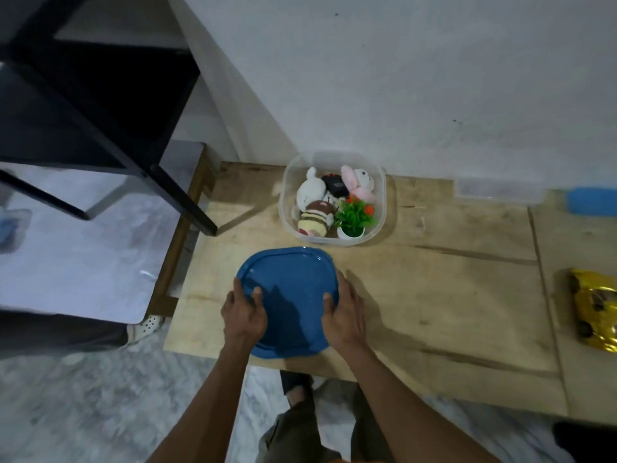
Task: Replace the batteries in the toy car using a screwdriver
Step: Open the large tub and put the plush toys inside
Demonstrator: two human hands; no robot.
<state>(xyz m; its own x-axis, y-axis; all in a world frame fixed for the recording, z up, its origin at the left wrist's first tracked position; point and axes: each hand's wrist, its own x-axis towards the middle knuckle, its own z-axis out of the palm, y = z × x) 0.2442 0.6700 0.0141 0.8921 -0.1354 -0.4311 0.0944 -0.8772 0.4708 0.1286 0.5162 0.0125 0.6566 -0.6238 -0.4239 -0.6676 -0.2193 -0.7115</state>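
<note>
left hand (243, 315) and right hand (344, 312) each clamped on a side edge of blue lid (288, 299) over wooden tabletop (434, 289), open tub (334, 198) of plush toys behind, gold car (594, 309) far right

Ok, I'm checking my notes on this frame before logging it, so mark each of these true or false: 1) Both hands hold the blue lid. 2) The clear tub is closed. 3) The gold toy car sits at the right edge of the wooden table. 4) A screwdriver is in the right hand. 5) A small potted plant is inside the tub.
1) True: the left hand and the right hand grip opposite edges of the blue lid.
2) False: the clear tub is open, its lid is in the hands.
3) True: the gold toy car lies at the right edge of the wooden table.
4) False: no screwdriver shows; that hand holds the lid.
5) True: the potted plant stands in the tub beside the plush toys.
</note>
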